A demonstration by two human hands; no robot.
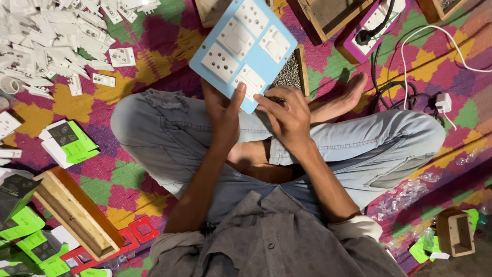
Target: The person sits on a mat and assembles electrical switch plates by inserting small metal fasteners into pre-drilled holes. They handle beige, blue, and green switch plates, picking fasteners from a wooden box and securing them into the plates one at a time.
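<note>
1. One view only, head camera, looking straight down at crossed legs in pale jeans [174,138] on a patterned mat [154,56] of purple, yellow and green.
2. Light blue switch panel [243,48] held up over the knees, tilted, fitted with white switch and socket modules.
3. Left hand [223,110] closed on the panel's lower edge from beneath, thumb pressed up against the front face.
4. Right hand [284,115] just beside it, fingers half curled, fingertips [261,100] touching the panel's lower corner; cannot tell if anything small is pinched between them.
5. Wooden tray of screws [292,72] partly hidden behind the panel, touching the mat.
6. Bare foot [341,100] just right of the right hand.
7. Heap of white plastic parts [46,41] at far left top, well apart from the hands.
8. Green and white cartons [69,143] lying left of the knee; wooden box [77,213] nearer the body on the left.
9. Purple extension board [371,25] with black plug at top right; white cable and charger [443,102] near the right knee.
</note>
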